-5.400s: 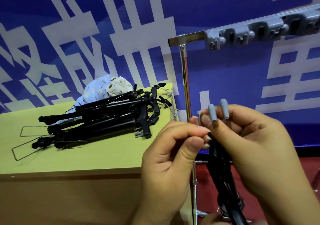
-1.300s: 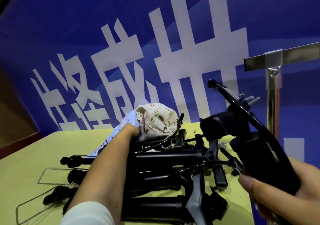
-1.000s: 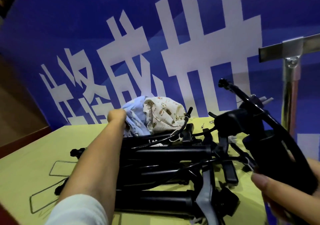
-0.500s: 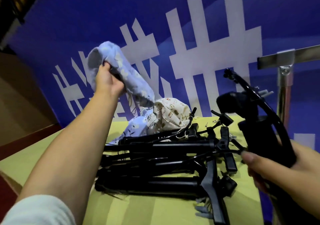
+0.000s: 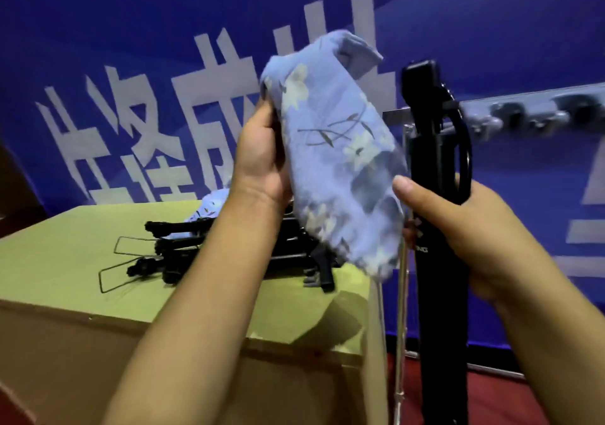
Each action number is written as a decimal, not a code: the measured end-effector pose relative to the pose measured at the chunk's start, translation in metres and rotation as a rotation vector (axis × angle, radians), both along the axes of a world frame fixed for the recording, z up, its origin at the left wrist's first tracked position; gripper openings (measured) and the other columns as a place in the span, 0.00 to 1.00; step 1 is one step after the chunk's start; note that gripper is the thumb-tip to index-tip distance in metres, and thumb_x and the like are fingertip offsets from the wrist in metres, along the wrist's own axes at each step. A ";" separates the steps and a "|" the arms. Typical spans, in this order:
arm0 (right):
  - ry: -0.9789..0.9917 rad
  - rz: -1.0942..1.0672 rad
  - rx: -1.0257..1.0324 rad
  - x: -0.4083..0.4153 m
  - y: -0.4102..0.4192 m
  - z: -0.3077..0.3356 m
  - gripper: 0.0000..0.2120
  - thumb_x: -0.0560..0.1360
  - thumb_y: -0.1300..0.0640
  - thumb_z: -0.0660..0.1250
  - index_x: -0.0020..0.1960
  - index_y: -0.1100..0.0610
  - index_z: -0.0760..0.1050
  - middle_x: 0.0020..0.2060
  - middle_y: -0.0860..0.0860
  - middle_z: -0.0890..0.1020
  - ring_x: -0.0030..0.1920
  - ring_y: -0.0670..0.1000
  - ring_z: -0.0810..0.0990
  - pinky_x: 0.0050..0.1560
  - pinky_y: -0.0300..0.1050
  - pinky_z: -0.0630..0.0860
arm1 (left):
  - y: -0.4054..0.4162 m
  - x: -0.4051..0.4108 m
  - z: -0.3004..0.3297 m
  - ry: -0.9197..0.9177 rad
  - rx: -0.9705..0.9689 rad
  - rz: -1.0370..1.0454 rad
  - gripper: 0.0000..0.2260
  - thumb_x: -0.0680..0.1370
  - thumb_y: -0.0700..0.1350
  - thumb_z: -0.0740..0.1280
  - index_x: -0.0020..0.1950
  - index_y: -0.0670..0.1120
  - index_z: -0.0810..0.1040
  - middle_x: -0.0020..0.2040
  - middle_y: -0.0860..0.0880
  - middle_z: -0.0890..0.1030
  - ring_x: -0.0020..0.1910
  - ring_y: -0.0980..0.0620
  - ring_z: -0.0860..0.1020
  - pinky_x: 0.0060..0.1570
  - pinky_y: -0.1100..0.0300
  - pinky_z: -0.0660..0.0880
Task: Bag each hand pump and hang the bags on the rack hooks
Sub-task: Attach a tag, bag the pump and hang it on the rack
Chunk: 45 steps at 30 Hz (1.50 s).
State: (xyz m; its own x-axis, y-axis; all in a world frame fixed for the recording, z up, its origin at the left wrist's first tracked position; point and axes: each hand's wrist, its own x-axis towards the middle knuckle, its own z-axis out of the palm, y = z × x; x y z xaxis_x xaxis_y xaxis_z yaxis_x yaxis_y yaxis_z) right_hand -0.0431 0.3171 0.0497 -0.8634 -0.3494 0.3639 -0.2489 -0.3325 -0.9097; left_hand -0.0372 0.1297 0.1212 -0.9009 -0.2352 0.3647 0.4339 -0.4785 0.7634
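The raised left hand [image 5: 262, 159] grips a blue floral bag [image 5: 337, 162] (slightly blurred). The right hand [image 5: 458, 228] clasps an upright black hand pump [image 5: 438, 293].

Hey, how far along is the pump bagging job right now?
Early on. Nothing visibly done: the rack hooks in view carry no bags. In hand: the left hand grips a blue floral cloth bag, the right hand holds one black hand pump upright, not yet inside. Left: a pile of pumps on the green table.
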 end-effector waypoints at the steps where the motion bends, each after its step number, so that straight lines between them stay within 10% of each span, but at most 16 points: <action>1: -0.015 -0.010 -0.030 0.003 0.006 -0.001 0.12 0.61 0.51 0.71 0.37 0.56 0.72 0.23 0.48 0.73 0.24 0.47 0.71 0.26 0.39 0.69 | 0.013 0.007 -0.008 -0.007 0.028 -0.069 0.20 0.83 0.54 0.52 0.58 0.40 0.76 0.56 0.39 0.79 0.54 0.42 0.80 0.53 0.49 0.78; 4: -0.049 -0.046 -0.030 0.017 0.035 -0.006 0.10 0.62 0.54 0.73 0.39 0.56 0.76 0.29 0.52 0.76 0.28 0.49 0.73 0.30 0.39 0.71 | 0.052 0.018 -0.046 -0.001 0.155 -0.238 0.24 0.82 0.52 0.53 0.49 0.36 0.82 0.47 0.37 0.83 0.45 0.42 0.83 0.44 0.48 0.81; 7: -0.073 -0.143 -0.039 0.027 0.066 -0.015 0.06 0.68 0.63 0.72 0.36 0.58 0.76 0.27 0.50 0.79 0.26 0.48 0.77 0.28 0.38 0.74 | 0.091 0.035 -0.074 0.004 0.189 -0.440 0.30 0.76 0.56 0.63 0.71 0.39 0.68 0.71 0.35 0.68 0.69 0.40 0.69 0.69 0.43 0.64; 9: -0.100 -0.234 -0.056 0.023 0.076 -0.015 0.05 0.69 0.63 0.72 0.39 0.60 0.75 0.30 0.53 0.80 0.30 0.50 0.79 0.33 0.42 0.75 | 0.099 0.039 -0.098 0.050 0.289 -0.377 0.32 0.74 0.59 0.64 0.72 0.42 0.66 0.71 0.38 0.68 0.70 0.41 0.67 0.69 0.44 0.63; 13: -0.098 -0.442 -0.122 0.020 0.095 -0.017 0.11 0.69 0.60 0.73 0.34 0.56 0.71 0.25 0.48 0.76 0.28 0.48 0.77 0.32 0.42 0.73 | 0.123 0.061 -0.139 0.314 0.226 -0.677 0.22 0.74 0.37 0.64 0.68 0.38 0.66 0.60 0.38 0.77 0.63 0.41 0.74 0.67 0.48 0.66; 21: -0.069 -0.596 0.036 0.023 0.105 -0.033 0.11 0.67 0.57 0.73 0.35 0.54 0.71 0.29 0.50 0.75 0.31 0.48 0.73 0.33 0.43 0.72 | 0.181 0.069 -0.135 0.141 -0.237 0.051 0.21 0.67 0.34 0.71 0.48 0.59 0.80 0.50 0.54 0.84 0.53 0.55 0.81 0.52 0.57 0.76; 26: -0.063 -0.520 0.231 0.024 0.107 -0.038 0.14 0.67 0.53 0.75 0.34 0.54 0.70 0.27 0.49 0.75 0.29 0.50 0.74 0.32 0.44 0.72 | 0.173 0.053 -0.115 -0.096 -0.055 0.336 0.07 0.77 0.37 0.65 0.43 0.49 0.75 0.39 0.49 0.81 0.41 0.51 0.79 0.44 0.56 0.76; 29: -0.039 -0.539 0.311 0.022 0.114 -0.038 0.16 0.66 0.51 0.76 0.32 0.54 0.69 0.24 0.48 0.74 0.26 0.49 0.72 0.31 0.44 0.71 | 0.166 0.048 -0.107 -0.146 -0.304 0.442 0.07 0.77 0.38 0.63 0.44 0.50 0.74 0.39 0.50 0.80 0.38 0.56 0.80 0.38 0.60 0.77; 35: -0.008 -0.495 0.249 0.023 0.122 -0.029 0.17 0.65 0.48 0.75 0.40 0.58 0.73 0.29 0.50 0.79 0.27 0.46 0.78 0.34 0.45 0.75 | 0.170 0.034 -0.102 -0.316 -0.825 0.343 0.12 0.75 0.47 0.66 0.57 0.49 0.68 0.48 0.46 0.79 0.44 0.48 0.80 0.48 0.47 0.78; 39: 0.082 -0.430 0.418 0.021 0.125 -0.028 0.18 0.61 0.47 0.77 0.40 0.57 0.74 0.33 0.51 0.80 0.36 0.45 0.80 0.37 0.43 0.77 | 0.177 0.023 -0.098 -0.389 -0.948 0.241 0.13 0.76 0.46 0.65 0.55 0.53 0.63 0.44 0.52 0.76 0.40 0.54 0.77 0.38 0.59 0.74; 45: 0.031 -0.286 0.407 0.011 0.128 -0.041 0.09 0.65 0.59 0.76 0.44 0.55 0.80 0.37 0.48 0.85 0.38 0.45 0.84 0.43 0.44 0.81 | 0.163 0.018 -0.106 -0.379 -0.773 0.022 0.18 0.75 0.34 0.66 0.61 0.46 0.69 0.47 0.43 0.81 0.40 0.47 0.79 0.37 0.57 0.75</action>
State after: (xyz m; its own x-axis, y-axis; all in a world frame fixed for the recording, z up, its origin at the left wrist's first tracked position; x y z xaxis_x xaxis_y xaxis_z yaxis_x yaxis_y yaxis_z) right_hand -0.0319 0.4449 0.0087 -0.9362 -0.2196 0.2745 -0.3075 0.1334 -0.9421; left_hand -0.0192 0.2932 0.0147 -0.9924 -0.0634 0.1056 0.0875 0.2413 0.9665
